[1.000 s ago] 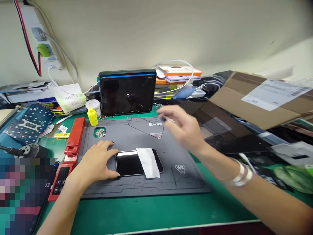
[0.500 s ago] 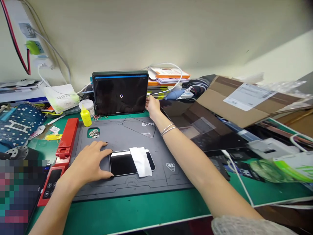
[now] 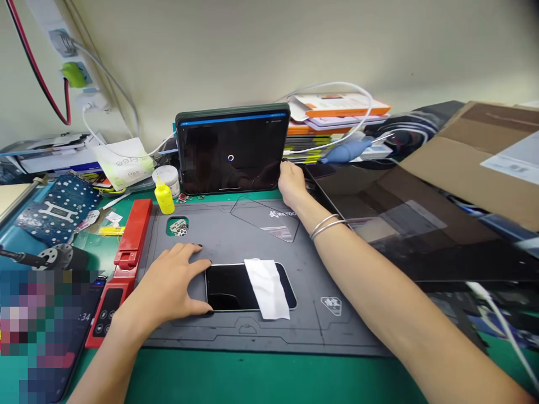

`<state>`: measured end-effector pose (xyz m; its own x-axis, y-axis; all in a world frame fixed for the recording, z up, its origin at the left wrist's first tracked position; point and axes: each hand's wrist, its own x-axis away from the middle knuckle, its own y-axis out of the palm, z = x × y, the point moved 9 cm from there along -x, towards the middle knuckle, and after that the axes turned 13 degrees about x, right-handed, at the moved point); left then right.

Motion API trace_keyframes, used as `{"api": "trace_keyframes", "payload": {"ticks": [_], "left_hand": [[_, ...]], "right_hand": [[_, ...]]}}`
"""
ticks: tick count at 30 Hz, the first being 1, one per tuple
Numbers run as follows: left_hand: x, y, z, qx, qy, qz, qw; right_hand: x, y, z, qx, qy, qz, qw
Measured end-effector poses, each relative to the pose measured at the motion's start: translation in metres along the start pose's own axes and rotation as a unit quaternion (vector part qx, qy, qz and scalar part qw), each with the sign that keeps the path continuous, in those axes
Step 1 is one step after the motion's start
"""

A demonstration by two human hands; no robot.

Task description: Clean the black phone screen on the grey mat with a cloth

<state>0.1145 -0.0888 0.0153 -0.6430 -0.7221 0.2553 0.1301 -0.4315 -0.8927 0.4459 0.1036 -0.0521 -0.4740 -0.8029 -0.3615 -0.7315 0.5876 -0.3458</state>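
The phone (image 3: 231, 286) lies flat, screen up, on the near middle of the grey mat (image 3: 236, 245), which rests on the green tabletop (image 3: 210, 376). A white wipe (image 3: 267, 287) is draped across its right part, hanging over the near edge. The left hand (image 3: 170, 283) is clamped lightly on the phone's left end, thumb at the near corner and forefinger at the far one, the other fingers loose on the mat. The right hand (image 3: 292, 185) is curled at the right edge of the tablet (image 3: 231, 157), which stands upright at the far side; its fingertips are partly hidden, so I cannot tell how firmly it grips. The phone should be light and stiff, its glass slippery and easily cracked or smudged; the long sides are the best hold, clear of the screen. The tablet is likely heavier and prone to tip, so its side frame suits a steady hold. The wipe looks soft and limp, easily pinched at a corner. A thin clear sheet (image 3: 275, 230) with a dark border, lying beyond the phone, seems brittle; lift it by its rim.
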Motion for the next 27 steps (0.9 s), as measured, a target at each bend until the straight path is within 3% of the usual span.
{"api": "trace_keyframes", "payload": {"ticks": [5,17,27], "left_hand": [[-0.001,0.0,-0.002,0.009,-0.003,0.002,1.0],[-0.001,-0.001,-0.002,0.008,0.022,0.029,0.999],[0.0,-0.002,-0.002,0.013,0.029,0.037,0.999]], "right_hand": [[0.001,-0.006,0.002,0.033,0.013,0.021,0.999],[0.01,0.002,-0.017,0.023,-0.007,-0.006,1.0],[0.005,-0.001,-0.01,0.032,0.0,-0.002,0.999]]}}
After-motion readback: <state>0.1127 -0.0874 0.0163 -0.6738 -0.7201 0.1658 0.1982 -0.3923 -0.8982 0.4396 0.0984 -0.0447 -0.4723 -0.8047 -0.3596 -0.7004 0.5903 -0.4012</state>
